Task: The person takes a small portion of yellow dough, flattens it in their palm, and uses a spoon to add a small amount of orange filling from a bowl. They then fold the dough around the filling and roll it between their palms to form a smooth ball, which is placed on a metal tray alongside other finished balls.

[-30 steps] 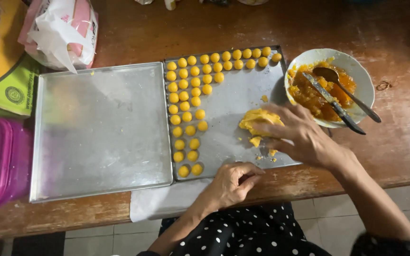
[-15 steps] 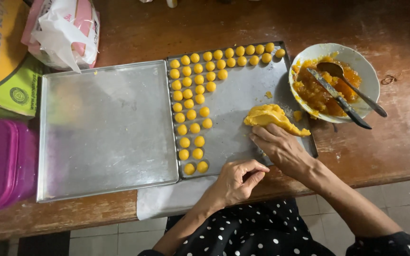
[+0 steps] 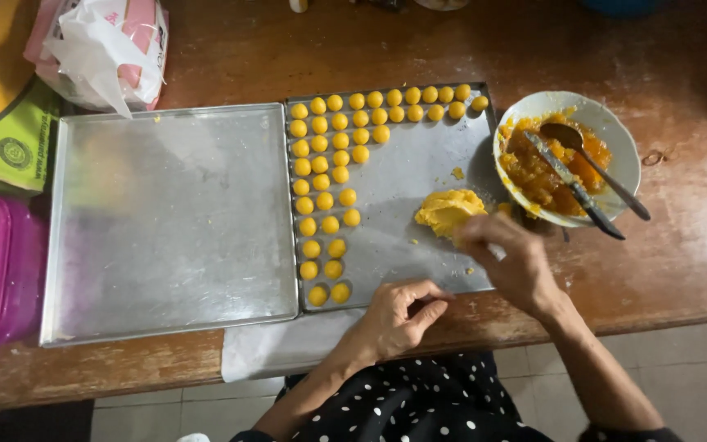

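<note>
Dough lump [image 3: 449,211] lies on the tray [image 3: 419,172], just left of my right hand [image 3: 511,263], whose fingers pinch its edge. My left hand [image 3: 398,315], loosely curled and empty as far as I can tell, rests below the tray.

dough lump [image 3: 448,210] on the tray [image 3: 419,168], dough balls [image 3: 329,176] at its nine o'clock, bowl [image 3: 611,123] at two, right hand [image 3: 511,260] touching it at five.
</note>
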